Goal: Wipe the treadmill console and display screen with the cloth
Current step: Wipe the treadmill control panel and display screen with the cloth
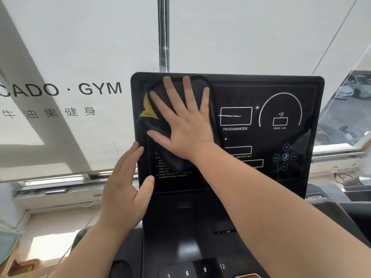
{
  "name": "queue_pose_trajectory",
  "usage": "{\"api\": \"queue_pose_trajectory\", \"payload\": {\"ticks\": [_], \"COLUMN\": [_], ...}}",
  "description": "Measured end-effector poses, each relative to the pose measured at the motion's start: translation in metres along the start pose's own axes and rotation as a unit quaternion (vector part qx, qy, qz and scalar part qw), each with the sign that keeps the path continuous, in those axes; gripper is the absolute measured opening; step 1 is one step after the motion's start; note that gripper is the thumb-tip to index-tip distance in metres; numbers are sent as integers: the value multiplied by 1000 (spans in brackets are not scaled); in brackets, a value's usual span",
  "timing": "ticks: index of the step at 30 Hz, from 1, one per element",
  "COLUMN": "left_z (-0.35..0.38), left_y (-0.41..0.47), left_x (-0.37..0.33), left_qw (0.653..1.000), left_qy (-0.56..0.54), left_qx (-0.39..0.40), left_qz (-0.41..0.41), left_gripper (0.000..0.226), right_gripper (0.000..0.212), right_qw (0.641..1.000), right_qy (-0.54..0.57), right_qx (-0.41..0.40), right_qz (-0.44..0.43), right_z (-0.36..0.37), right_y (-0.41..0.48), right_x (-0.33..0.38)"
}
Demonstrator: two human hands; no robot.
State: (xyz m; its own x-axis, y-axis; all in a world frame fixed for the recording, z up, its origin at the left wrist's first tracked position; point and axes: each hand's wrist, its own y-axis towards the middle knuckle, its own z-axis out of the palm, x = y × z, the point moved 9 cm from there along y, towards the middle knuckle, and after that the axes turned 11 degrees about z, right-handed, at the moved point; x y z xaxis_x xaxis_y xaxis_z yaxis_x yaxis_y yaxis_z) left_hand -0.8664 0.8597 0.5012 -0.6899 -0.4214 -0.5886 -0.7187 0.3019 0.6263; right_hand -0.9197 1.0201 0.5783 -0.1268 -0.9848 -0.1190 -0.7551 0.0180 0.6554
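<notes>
Right forearm [281,207] stretched across the console [180,227]. Display screen [261,137] likely mostly unwiped, streaks showing mid-panel. Right hand [186,125] splayed flat, pressing the cloth [149,111] on the upper-left corner. Left hand [124,189] straight-fingered, holding nothing, against the left edge.

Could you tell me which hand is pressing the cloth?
The right hand, spread flat on the cloth; the left hand only touches the console edge.

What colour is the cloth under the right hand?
The cloth is black, with yellow at its left edge; head view.
</notes>
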Motion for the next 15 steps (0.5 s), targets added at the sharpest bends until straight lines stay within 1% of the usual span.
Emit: {"api": "queue_pose_trajectory", "payload": {"ticks": [2, 4, 6, 7, 8, 9, 11, 13, 15], "left_z": [1, 3, 6, 8, 8, 9, 11, 12, 11], "left_y": [-1, -2, -4, -5, -5, -6, -9, -12, -18], "left_x": [1, 1, 1, 1, 1, 2, 3, 7, 11], "left_qw": [1000, 1000, 1000, 1000, 1000, 1000, 997, 992, 991], "left_qy": [5, 1, -3, -3, -8, -20, -72, -117, -120], "left_qx": [-1, 0, 3, 3, -1, -7, -21, -32, -45], "left_qz": [5, 6, 5, 3, 1, -2, -15, -28, -31], "left_gripper": [66, 63, 65, 65, 64, 63, 62, 62, 64], "right_gripper": [90, 96, 102, 104, 106, 107, 107, 108, 112], "right_qw": [999, 987, 958, 941, 928, 923, 929, 948, 969], "right_qy": [-10, -10, 18, 37, 51, 57, 60, 47, 29], "right_qx": [2, 26, 59, 74, 85, 90, 89, 88, 92], "right_qz": [52, 159, 281, 329, 359, 371, 353, 303, 225], "right_z": [3, 9, 14, 16, 18, 19, 22, 28, 35], "right_y": [-9, -21, -40, -50, -58, -63, -69, -74, -83], "right_x": [-44, -105, -162, -181, -190, -189, -165, -126, -80]}}
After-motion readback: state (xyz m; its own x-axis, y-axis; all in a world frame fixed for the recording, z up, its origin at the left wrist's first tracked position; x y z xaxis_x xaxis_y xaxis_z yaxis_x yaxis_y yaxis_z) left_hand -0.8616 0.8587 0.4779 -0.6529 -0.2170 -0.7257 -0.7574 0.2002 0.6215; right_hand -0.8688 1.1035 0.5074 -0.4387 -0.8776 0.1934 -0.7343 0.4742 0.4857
